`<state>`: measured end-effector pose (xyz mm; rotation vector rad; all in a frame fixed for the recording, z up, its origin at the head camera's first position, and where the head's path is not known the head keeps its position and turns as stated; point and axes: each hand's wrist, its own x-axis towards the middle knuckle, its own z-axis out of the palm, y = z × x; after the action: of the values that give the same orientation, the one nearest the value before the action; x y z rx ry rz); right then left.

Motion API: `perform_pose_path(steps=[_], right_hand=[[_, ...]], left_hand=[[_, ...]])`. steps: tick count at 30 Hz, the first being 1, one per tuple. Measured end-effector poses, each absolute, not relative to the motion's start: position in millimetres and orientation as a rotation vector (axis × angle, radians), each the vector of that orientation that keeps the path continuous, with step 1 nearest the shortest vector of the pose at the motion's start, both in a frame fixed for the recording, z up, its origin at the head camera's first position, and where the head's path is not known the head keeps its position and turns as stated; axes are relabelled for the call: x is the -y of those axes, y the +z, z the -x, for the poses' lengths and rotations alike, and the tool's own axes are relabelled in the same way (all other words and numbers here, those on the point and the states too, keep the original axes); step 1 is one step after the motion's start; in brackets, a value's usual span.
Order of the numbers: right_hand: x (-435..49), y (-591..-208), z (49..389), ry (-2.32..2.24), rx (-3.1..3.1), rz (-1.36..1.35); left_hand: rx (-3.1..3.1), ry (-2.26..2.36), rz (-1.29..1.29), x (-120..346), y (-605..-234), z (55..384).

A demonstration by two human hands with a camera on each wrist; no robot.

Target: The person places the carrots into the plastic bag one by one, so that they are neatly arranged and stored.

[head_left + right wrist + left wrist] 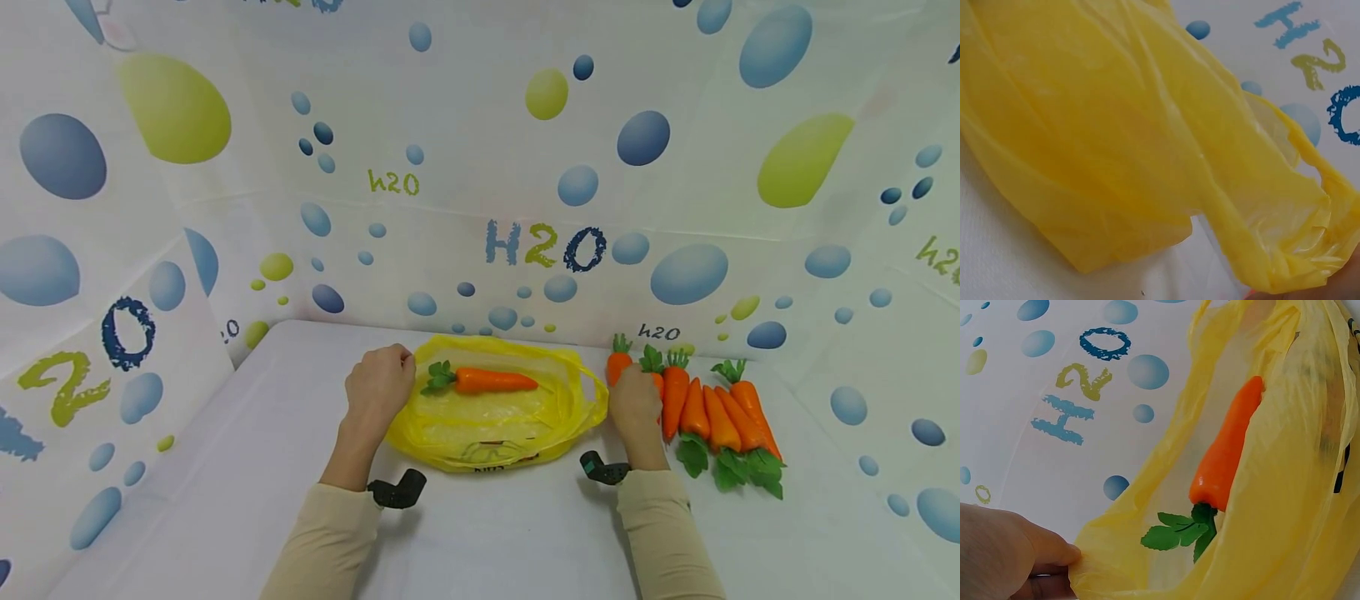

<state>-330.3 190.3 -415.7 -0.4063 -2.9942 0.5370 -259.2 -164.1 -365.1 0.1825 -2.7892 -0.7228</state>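
One carrot [495, 381] inside the open yellow plastic bag [427, 437]; the rest outside
The left hand [380, 385] pinches the bag's rim; the right hand [635, 406] is beside the bag's far end, fingers hidden, so its hold cannot be told; the other carrots [695, 408] lie to the right on the tabletop [510, 533], seemingly most of the work remaining

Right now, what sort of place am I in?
Probably a staged filming booth: a printed H2O backdrop stands behind and beside a white-covered table, where a yellow bag and carrots are laid out.
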Motion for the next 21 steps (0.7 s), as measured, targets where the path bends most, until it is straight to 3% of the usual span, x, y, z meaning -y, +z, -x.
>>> perform_pose_path(steps=[21], right_hand=[[-194.0, -414.8, 332.7, 0.545, 3.011, 0.375]], left_hand=[[2.811, -0.722, -0.188, 163.3, -363.2, 259.2]])
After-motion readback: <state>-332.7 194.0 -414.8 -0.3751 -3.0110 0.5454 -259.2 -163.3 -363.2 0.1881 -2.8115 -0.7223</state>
